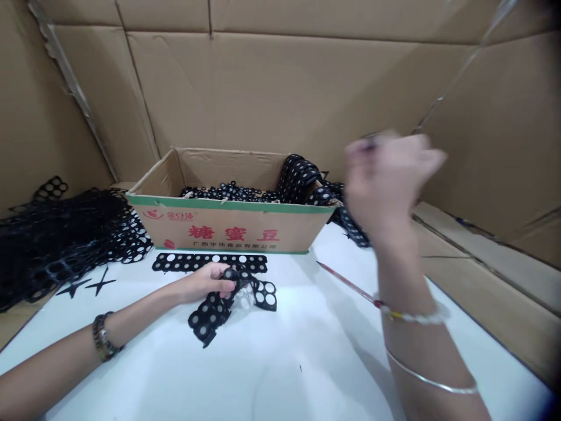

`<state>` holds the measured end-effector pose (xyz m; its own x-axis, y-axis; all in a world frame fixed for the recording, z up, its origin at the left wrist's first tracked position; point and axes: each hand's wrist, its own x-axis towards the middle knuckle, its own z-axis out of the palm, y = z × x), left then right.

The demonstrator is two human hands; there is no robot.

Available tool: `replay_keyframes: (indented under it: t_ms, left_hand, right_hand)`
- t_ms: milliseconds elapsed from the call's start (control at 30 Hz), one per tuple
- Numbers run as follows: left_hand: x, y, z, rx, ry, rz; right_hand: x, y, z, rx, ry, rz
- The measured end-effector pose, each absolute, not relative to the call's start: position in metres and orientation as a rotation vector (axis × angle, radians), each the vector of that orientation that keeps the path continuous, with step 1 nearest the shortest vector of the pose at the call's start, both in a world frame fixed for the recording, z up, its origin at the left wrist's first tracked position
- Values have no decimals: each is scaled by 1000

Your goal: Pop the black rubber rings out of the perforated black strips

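Observation:
My left hand (205, 285) lies on the white table (307, 351), its fingers closed on a crumpled black perforated strip (228, 304) with white round holes. A flat strip of the same kind (209, 262) lies just beyond it, in front of the cardboard box (228, 228). My right hand (388, 181) is raised above the box's right end, blurred by motion, the fingers curled into a loose fist. Whether it holds anything I cannot make out.
The open box holds several black rings and strips (263, 190). A big heap of black perforated sheets (61, 234) sits at the left. Two small black cross-shaped scraps (90, 285) lie near it. Cardboard walls (272, 88) surround the table. A thin red stick (346, 282) lies right of centre.

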<state>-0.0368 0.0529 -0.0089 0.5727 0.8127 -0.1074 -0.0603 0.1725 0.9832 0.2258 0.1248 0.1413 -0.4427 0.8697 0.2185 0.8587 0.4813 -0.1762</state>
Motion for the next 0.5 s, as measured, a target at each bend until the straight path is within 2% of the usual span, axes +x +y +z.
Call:
replay_keyframes:
  t_ms: [133, 333, 400, 500]
  left_hand:
    - [-38, 53, -7, 1190, 795, 677]
    - [-39, 54, -2, 1147, 762, 615]
    - [-39, 55, -4, 1151, 747, 609]
    - [-40, 56, -9, 1174, 758, 657]
  right_hand:
    - [202, 140, 127, -1712, -2312, 54]
    - [192, 108, 139, -1378, -2205, -327]
    - [176, 92, 137, -1249, -2410, -260]
    - [144, 74, 119, -1069, -2840, 21]
